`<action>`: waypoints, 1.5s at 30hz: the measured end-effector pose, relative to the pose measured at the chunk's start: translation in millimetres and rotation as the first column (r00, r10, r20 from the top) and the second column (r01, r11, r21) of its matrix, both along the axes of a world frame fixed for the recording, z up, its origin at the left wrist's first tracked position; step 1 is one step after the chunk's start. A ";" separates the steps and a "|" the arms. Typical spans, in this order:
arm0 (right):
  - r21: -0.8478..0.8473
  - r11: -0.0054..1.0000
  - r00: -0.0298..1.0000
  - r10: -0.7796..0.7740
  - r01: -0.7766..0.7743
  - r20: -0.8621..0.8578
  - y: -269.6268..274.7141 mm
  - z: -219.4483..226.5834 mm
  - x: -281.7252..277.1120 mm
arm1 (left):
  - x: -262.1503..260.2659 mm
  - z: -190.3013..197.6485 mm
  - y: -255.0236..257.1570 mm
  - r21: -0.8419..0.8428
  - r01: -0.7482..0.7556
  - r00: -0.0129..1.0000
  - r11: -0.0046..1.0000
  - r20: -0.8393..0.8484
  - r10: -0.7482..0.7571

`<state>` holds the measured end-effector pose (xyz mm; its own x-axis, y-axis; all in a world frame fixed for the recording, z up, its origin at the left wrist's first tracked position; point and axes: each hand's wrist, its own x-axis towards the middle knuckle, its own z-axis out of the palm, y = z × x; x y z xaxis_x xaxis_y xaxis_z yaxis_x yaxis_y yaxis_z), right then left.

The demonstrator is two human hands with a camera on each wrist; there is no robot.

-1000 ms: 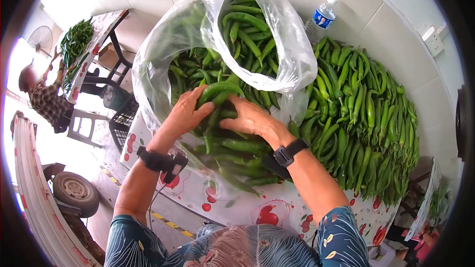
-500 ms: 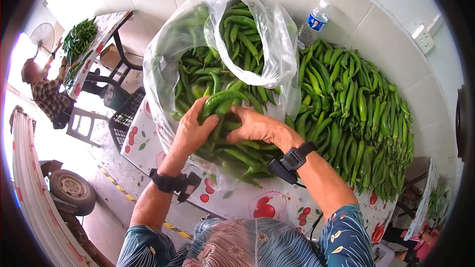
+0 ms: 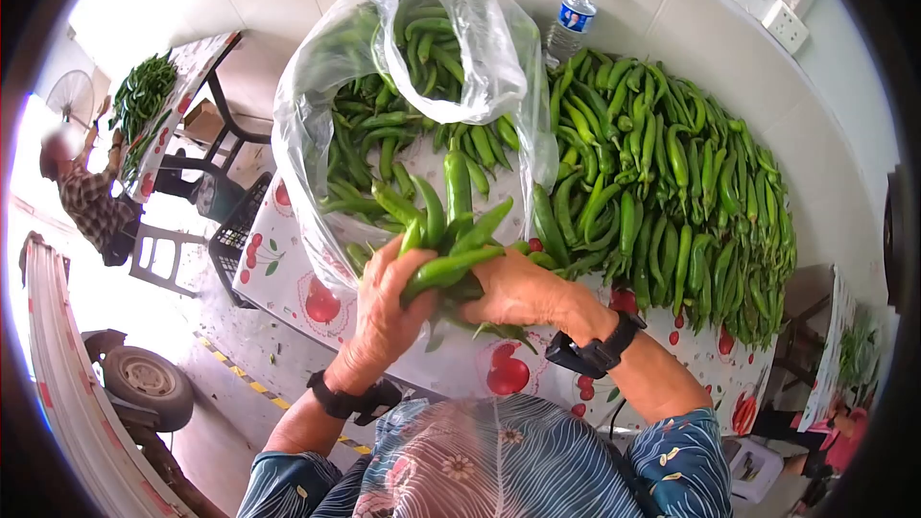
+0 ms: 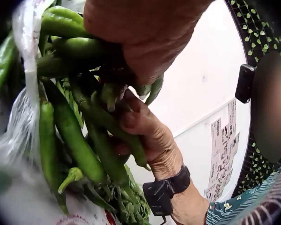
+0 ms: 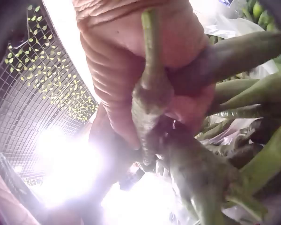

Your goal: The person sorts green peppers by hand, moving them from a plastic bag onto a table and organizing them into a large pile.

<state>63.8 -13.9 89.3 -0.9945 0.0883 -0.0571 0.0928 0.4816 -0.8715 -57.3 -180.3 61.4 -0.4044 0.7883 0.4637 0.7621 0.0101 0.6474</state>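
Observation:
Between the two hands is a bunch of long green peppers (image 3: pixel 443 269), held near the front edge of the table, tips and stems pointing several ways. My left hand (image 3: pixel 389 302) grips the bunch from the left, thumb across a pepper. From the right, my right hand (image 3: pixel 526 290) holds the same bunch, its fingers partly hidden behind peppers; in the left wrist view its thumb (image 4: pixel 133 122) presses against them. Just beyond the hands, a clear plastic bag (image 3: pixel 305 125) lies with its mouth toward me, and loose peppers (image 3: pixel 369 129) fill its back and left side.
To the right a large pile of green peppers (image 3: pixel 672 192) lies in rough rows. A water bottle (image 3: pixel 573 19) stands by the wall behind it. The cherry-patterned tablecloth (image 3: pixel 460 364) shows in front. Off to the left, a person (image 3: pixel 91 197) works at another table (image 3: pixel 197 67) with peppers.
Both hands have drawn back toward my body, bringing the bunch of peppers out from the heap at the bag's mouth. Tablecloth now shows where peppers lay. The head view has shifted slightly.

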 end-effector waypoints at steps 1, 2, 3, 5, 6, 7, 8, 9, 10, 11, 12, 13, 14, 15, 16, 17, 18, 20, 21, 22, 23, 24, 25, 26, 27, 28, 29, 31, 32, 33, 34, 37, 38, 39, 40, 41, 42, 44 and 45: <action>0.022 1.000 0.996 -0.004 0.006 -0.088 -3.4 -5.8 8.5 | 4.6 -4.2 -4.7 0.014 0.027 0.999 1.000 -0.022 -0.027; 0.059 0.998 0.997 0.031 -0.026 -0.075 -5.3 -10.6 16.5 | 10.5 -9.3 -7.3 0.045 0.051 0.997 0.998 -0.059 -0.048; 0.088 0.996 0.998 0.033 -0.028 -0.053 -7.9 -7.6 25.1 | 17.8 -13.1 -9.0 0.075 0.076 0.993 0.994 -0.095 -0.068; 0.143 0.989 1.000 0.031 -0.030 -0.004 -13.3 1.7 43.6 | 31.7 -15.6 -10.4 0.088 0.114 0.983 0.990 -0.151 -0.100; 0.173 0.985 0.999 0.016 -0.022 0.038 -15.1 -1.9 52.1 | 37.8 -17.9 -11.1 0.097 0.135 0.981 0.986 -0.156 -0.118; 0.181 0.983 1.000 -0.016 0.014 0.008 -18.8 -3.0 58.8 | 43.5 -18.7 -11.2 0.105 0.156 0.977 0.982 -0.163 -0.137; 0.187 0.981 0.999 -0.048 0.051 -0.023 -22.8 -3.8 65.0 | 49.0 -17.5 -10.3 0.126 0.177 0.976 0.976 -0.154 -0.157; 0.195 0.977 0.995 -0.078 0.088 -0.054 -25.5 -4.4 70.6 | 53.6 -16.4 -9.7 0.115 0.189 0.972 0.975 -0.164 -0.169; 0.197 0.977 0.996 -0.088 0.087 -0.003 -26.1 -4.8 77.1 | 57.9 -15.6 -9.8 0.105 0.200 0.968 0.974 -0.175 -0.180; 0.212 0.973 0.996 -0.089 0.091 -0.016 -27.2 -7.6 84.7 | 61.7 -15.0 -10.9 0.094 0.211 0.964 0.973 -0.186 -0.191; 0.228 0.969 0.996 -0.090 0.094 -0.029 -27.9 -12.7 92.5 | 64.2 -17.7 -10.5 0.104 0.230 0.963 0.968 -0.170 -0.211; 0.245 0.965 0.995 -0.090 0.098 -0.043 -28.7 -17.7 99.5 | 65.7 -18.0 -10.7 0.095 0.281 0.947 0.955 -0.186 -0.261; 0.245 0.963 0.993 -0.101 0.112 -0.058 -30.6 -22.6 106.0 | 67.4 -16.7 -10.9 0.084 0.332 0.929 0.940 -0.201 -0.310; 0.244 0.962 0.991 -0.111 0.126 -0.071 -32.9 -27.5 112.4 | 69.4 -15.3 -11.0 0.072 0.381 0.908 0.922 -0.214 -0.359; 0.244 0.960 0.989 -0.123 0.140 -0.086 -34.4 -30.5 118.7 | 70.6 -17.5 -10.8 0.074 0.412 0.893 0.908 -0.232 -0.386; 0.258 0.956 0.989 -0.121 0.139 -0.084 -35.5 -32.1 125.4 | 72.1 -18.7 -10.5 0.052 0.449 0.876 0.892 -0.222 -0.428; 0.272 0.952 0.990 -0.119 0.137 -0.082 -36.0 -33.4 132.6 | 73.8 -19.3 -9.8 0.031 0.486 0.857 0.873 -0.211 -0.469; 0.295 0.946 0.990 -0.121 0.137 -0.070 -37.9 -35.0 148.7 | 79.1 -16.7 -6.6 0.041 0.564 0.811 0.825 -0.211 -0.545; 0.304 0.942 0.990 -0.125 0.138 -0.062 -38.9 -35.8 157.3 | 81.0 -16.4 -5.0 0.014 0.601 0.784 0.799 -0.207 -0.585; 0.314 0.939 0.990 -0.129 0.140 -0.055 -39.4 -35.5 164.3 | 82.5 -16.0 -3.4 -0.013 0.636 0.754 0.772 -0.202 -0.625; 0.302 0.941 0.988 -0.149 0.150 -0.027 -40.0 -31.6 171.0 | 84.1 -15.5 -1.2 -0.038 0.669 0.723 0.742 -0.197 -0.662; 0.289 0.943 0.985 -0.170 0.162 0.002 -41.2 -22.8 177.7 | 86.6 -14.2 1.5 -0.058 0.691 0.705 0.720 -0.167 -0.690; 0.277 0.945 0.981 -0.191 0.175 0.031 -41.5 -18.3 184.6 | 89.0 -13.1 5.8 -0.092 0.709 0.686 0.699 -0.138 -0.714; 0.308 0.940 0.975 -0.192 0.149 0.114 -40.6 -20.4 192.1 | 91.7 -12.3 10.5 -0.127 0.726 0.667 0.675 -0.107 -0.737; 0.336 0.934 0.961 -0.194 0.120 0.196 -38.8 -24.9 200.3 | 95.0 -12.0 14.4 -0.160 0.743 0.647 0.649 -0.075 -0.759; 0.359 0.929 0.941 -0.196 0.088 0.277 -36.7 -29.4 208.8 | 98.2 -18.4 18.5 -0.245 0.727 0.644 0.641 -0.080 -0.761; 0.349 0.926 0.936 -0.245 0.148 0.254 -34.7 -33.2 217.8 | 102.4 -19.3 23.8 -0.259 0.731 0.633 0.631 -0.087 -0.769; 0.322 0.910 0.917 -0.339 0.263 0.210 -30.2 -41.6 237.9 | 112.1 -20.0 37.3 -0.288 0.736 0.613 0.613 -0.100 -0.784; 0.380 0.875 0.934 -0.351 0.301 0.070 -28.3 -47.3 249.7 | 117.5 -22.7 42.4 -0.317 0.724 0.611 0.613 -0.118 -0.783; 0.406 0.864 0.930 -0.358 0.298 0.078 -26.8 -45.7 256.1 | 122.2 -22.3 47.3 -0.323 0.740 0.588 0.590 -0.115 -0.800; 0.434 0.851 0.927 -0.366 0.297 0.084 -23.5 -41.7 260.6 | 126.2 -21.1 53.2 -0.328 0.756 0.564 0.566 -0.114 -0.818; 0.606 0.749 0.941 -0.337 0.267 0.001 -16.2 -41.4 278.7 | 137.1 -12.6 67.3 -0.391 0.757 0.508 0.523 -0.152 -0.848; 0.671 0.696 0.950 -0.310 0.254 -0.038 -14.4 -42.2 285.3 | 140.4 -9.6 70.4 -0.419 0.748 0.492 0.515 -0.170 -0.854; 0.685 0.679 0.943 -0.332 0.264 -0.034 -11.2 -41.3 291.2 | 143.2 -7.7 73.6 -0.420 0.745 0.490 0.518 -0.182 -0.852; 0.698 0.661 0.935 -0.354 0.274 -0.032 -7.4 -39.9 296.8 | 145.9 -6.1 76.7 -0.421 0.742 0.488 0.522 -0.195 -0.851; 0.711 0.643 0.926 -0.376 0.284 -0.030 -5.8 -39.4 303.0 | 148.5 -5.8 79.6 -0.422 0.738 0.486 0.526 -0.208 -0.849; 0.720 0.608 0.891 -0.453 0.336 -0.033 -5.1 -44.5 310.5 | 151.3 -7.1 82.8 -0.427 0.732 0.493 0.531 -0.206 -0.845; 0.737 0.526 0.804 -0.593 0.426 -0.041 -3.8 -58.3 322.7 | 157.1 -11.5 88.7 -0.436 0.717 0.512 0.544 -0.201 -0.835; 0.719 0.504 0.781 -0.618 0.478 -0.086 -3.7 -58.3 324.4 | 158.6 -13.7 92.1 -0.435 0.709 0.518 0.556 -0.215 -0.828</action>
